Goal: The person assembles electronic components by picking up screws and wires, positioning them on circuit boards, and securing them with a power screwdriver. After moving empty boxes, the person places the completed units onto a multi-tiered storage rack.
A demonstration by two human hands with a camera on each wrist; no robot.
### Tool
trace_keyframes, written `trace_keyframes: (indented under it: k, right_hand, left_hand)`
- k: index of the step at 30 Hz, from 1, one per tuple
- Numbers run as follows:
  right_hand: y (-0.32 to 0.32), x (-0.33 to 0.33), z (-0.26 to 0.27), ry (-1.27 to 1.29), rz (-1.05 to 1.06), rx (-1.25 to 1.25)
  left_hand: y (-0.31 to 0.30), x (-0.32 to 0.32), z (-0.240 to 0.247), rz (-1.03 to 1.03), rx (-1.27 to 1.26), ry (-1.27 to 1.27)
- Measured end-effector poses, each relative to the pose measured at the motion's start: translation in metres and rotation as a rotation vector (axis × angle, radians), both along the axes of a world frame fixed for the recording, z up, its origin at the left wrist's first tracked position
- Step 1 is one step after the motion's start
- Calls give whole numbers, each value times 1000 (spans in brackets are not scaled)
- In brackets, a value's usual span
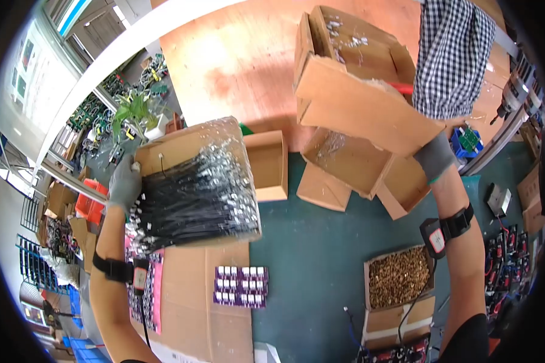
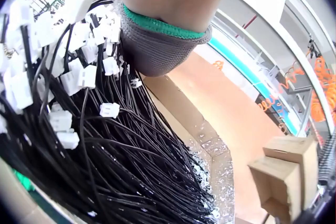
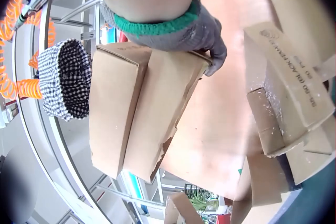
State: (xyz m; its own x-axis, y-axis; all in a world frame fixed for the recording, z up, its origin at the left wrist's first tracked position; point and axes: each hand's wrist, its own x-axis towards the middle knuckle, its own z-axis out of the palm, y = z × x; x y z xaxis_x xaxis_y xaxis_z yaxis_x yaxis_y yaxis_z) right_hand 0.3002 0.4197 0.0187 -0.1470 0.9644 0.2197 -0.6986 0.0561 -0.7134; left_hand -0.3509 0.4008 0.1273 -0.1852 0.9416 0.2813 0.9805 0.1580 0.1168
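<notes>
In the head view, my gloved left hand (image 1: 125, 183) grips the left edge of a cardboard box (image 1: 178, 144) filled with black cables (image 1: 178, 202) with white connectors. The left wrist view shows the glove (image 2: 157, 45) beside the cable bundle (image 2: 131, 161); its fingers are hidden there. My gloved right hand (image 1: 436, 158) holds the near corner of a tilted cardboard box (image 1: 363, 100) with white bits inside. In the right wrist view, fingers (image 3: 216, 58) curl over that box's edge (image 3: 157, 103).
Open cardboard boxes (image 1: 351, 160) stand between the hands, with a smaller one (image 1: 266, 163) to their left. Purple boards (image 1: 240, 287) lie on flat cardboard (image 1: 194, 314). A box of brass-coloured parts (image 1: 399, 277) stands near the right forearm. Checkered cloth (image 1: 451, 60) hangs at upper right.
</notes>
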Motion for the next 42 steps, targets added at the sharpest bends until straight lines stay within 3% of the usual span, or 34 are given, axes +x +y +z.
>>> trace_keyframes:
  k: [2, 4, 5, 7, 8, 9, 11, 13, 17, 24, 26, 30, 33, 36, 40, 42]
  right_hand:
    - [-5, -13, 3, 3, 48, 4]
    - [-8, -25, 5, -18, 84, 27]
    - [-8, -34, 4, -52, 95, 69]
    - [-8, -41, -9, -208, 47, 317]
    - [-8, -45, -16, -272, 11, 438]
    - [-10, -55, -12, -245, 45, 431]
    - [-11, -86, -3, -161, 123, 252]
    - [-11, -115, 3, -59, 140, 39]
    - [-3, -154, 3, -2, -31, -177]
    - [7, -246, 6, -285, -372, -313]
    - [28, -271, -19, -260, -412, -241]
    - [48, -309, -50, -490, -533, -205]
    - [67, -324, -67, -713, -559, -187]
    - [49, -330, -40, -917, -639, -246]
    - [40, -338, -26, -1055, -613, -274]
    - [41, -335, -22, -993, -587, -299]
  left_hand:
    - [-51, 5, -15, -120, 13, -76]
    - [-108, 42, -25, 25, -218, -143]
    - [-134, 41, -48, -83, -222, -267]
    - [-193, 73, -77, -8, -311, -321]
    - [-220, 67, -116, -51, -293, -374]
    - [-244, 92, -116, 54, -425, -337]
    - [-285, 110, -151, 125, -586, -431]
    - [-315, 135, -174, 127, -591, -486]
    - [-342, 184, -205, 165, -678, -451]
    - [-324, 207, -217, 0, -625, -425]
    - [-315, 209, -210, -68, -623, -346]
    - [-305, 212, -184, -212, -601, -251]
    - [-304, 211, -179, -273, -493, -316]
    - [-290, 211, -172, -278, -483, -447]
    - [-267, 210, -172, -292, -379, -553]
    - [-256, 207, -165, -302, -334, -642]
